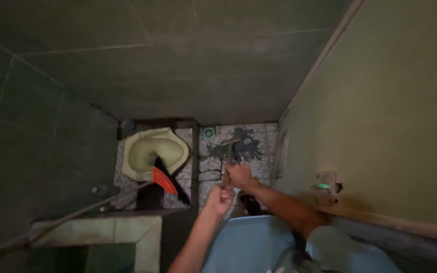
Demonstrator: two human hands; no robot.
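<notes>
I look down into a small, dim tiled washroom. My right hand (239, 176) grips a thin long handle (228, 161) that runs forward to a brush head (236, 142) resting on the patterned floor tiles (261, 132). Just behind it, my left hand (219, 198) is closed on the near end of that handle. Dark wet patches (249, 150) spread on the tiles around the brush head.
A pale squat toilet pan (145, 151) lies to the left. A broom with a red head (164, 179) and a long handle (56, 220) leans across it. A tiled water basin (97, 237) is at lower left, a floor drain (208, 133) ahead, and a door with a latch (327, 186) on the right.
</notes>
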